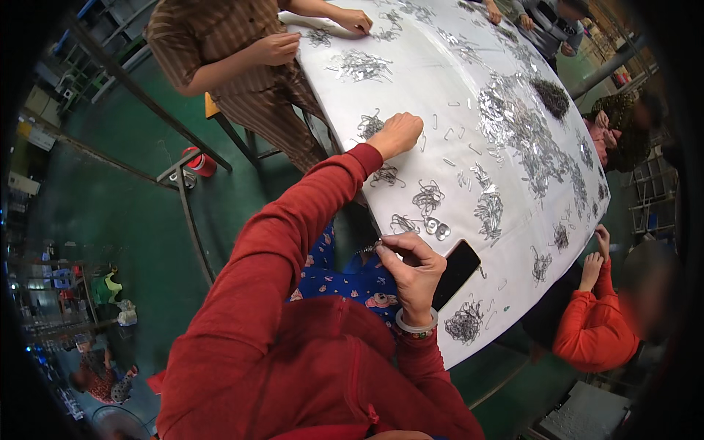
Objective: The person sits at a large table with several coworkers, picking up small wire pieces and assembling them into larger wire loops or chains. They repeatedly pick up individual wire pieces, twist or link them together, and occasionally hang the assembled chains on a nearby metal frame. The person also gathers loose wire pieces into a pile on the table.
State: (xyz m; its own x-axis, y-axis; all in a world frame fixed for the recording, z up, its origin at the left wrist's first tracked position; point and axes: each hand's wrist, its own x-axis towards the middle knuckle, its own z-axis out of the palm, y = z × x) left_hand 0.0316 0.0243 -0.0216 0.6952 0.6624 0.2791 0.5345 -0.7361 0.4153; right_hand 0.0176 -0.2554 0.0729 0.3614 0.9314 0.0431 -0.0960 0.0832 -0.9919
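Observation:
My left hand is stretched forward over the white table, its fingers curled together; what they hold, if anything, is hidden. Beside it lies a tangle of dark wire hooks, with single silvery pieces just beyond. My right hand, with a pale bangle at the wrist, is close to my lap at the table's edge. Its thumb and forefinger pinch a small shiny metal piece, too small to make out fully. Between the hands are more hook heaps and shiny rounded metal pieces.
A black phone lies right of my right hand. Large heaps of silvery pieces cover the table's middle. A person in striped clothes works at the left; one in orange-red sits at the right. A metal rail and red bucket stand left.

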